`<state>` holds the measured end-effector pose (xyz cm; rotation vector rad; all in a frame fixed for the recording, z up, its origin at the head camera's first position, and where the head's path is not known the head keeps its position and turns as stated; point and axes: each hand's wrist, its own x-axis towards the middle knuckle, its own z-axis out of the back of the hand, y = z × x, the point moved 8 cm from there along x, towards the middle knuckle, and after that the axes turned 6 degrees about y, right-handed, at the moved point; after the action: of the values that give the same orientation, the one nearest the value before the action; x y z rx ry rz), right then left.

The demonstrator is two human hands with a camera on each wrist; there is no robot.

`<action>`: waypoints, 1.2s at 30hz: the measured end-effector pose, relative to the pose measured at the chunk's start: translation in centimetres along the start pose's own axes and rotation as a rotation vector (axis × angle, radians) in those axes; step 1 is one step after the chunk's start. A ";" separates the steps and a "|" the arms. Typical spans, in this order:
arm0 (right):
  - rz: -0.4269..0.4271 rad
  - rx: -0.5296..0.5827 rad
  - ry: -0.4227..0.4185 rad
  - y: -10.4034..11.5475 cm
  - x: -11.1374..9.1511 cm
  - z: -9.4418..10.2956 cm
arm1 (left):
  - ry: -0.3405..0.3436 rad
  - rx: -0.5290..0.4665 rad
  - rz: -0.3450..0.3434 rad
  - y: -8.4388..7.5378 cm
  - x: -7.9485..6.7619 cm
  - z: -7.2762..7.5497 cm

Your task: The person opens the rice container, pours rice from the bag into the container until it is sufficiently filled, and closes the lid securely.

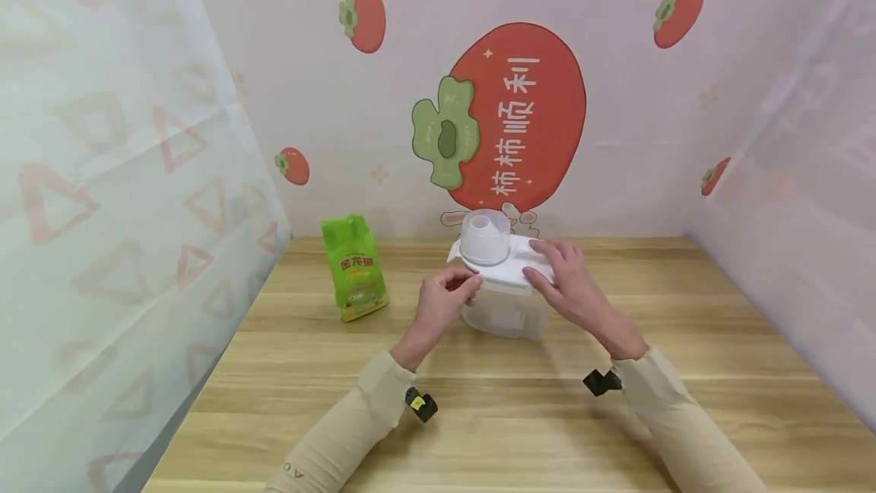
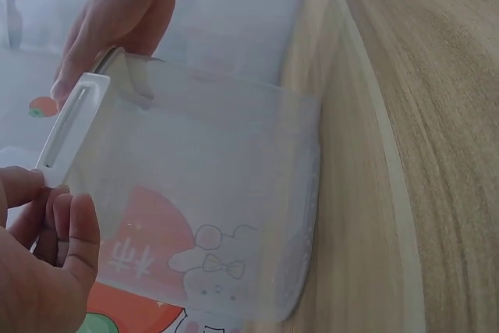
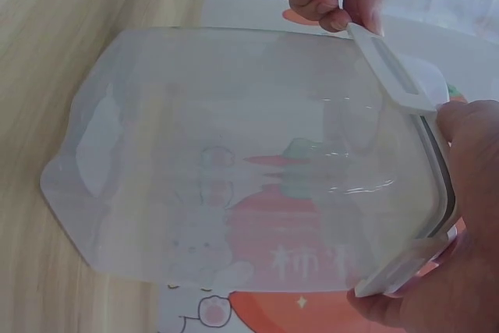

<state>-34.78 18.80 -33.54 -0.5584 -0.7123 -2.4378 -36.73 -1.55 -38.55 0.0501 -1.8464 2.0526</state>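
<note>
A clear plastic storage container [image 1: 506,318] stands upright on the wooden table, topped by a white lid [image 1: 509,271]. On the lid's left part sits a translucent measuring cup [image 1: 484,236]. My left hand [image 1: 443,297] pinches one end of the white clip [image 2: 76,126] on the lid's near side between thumb and fingers. With my right hand [image 1: 575,284] I grip the lid's right end, thumb at the near edge and fingers over the far one. The right wrist view shows the fingers at a second white clip [image 3: 401,267]. The container's see-through walls show no contents.
Left of the container a green printed bag [image 1: 357,268] stands on the wooden table [image 1: 479,432]. Behind rises a backdrop [image 1: 616,112] with a large red persimmon print, and pale curtains [image 1: 116,173] hang at both sides.
</note>
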 end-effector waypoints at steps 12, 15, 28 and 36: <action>0.073 -0.003 -0.061 0.4 0.0 0.6 | 0.035 -0.037 0.032 -0.4 0.3 -0.4; 0.083 -0.013 -0.068 0.5 0.1 0.7 | 0.055 -0.050 0.060 -0.6 0.3 -0.5; 0.090 -0.052 -0.066 1.4 0.7 0.3 | 0.059 -0.146 0.225 -0.4 0.4 0.3; 0.103 -0.084 -0.068 1.5 0.2 0.0 | 0.053 -0.157 0.247 0.0 0.2 0.4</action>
<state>-34.01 17.67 -32.91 -0.6968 -0.5951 -2.3708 -37.03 -1.84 -38.45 -0.2851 -2.0607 2.0342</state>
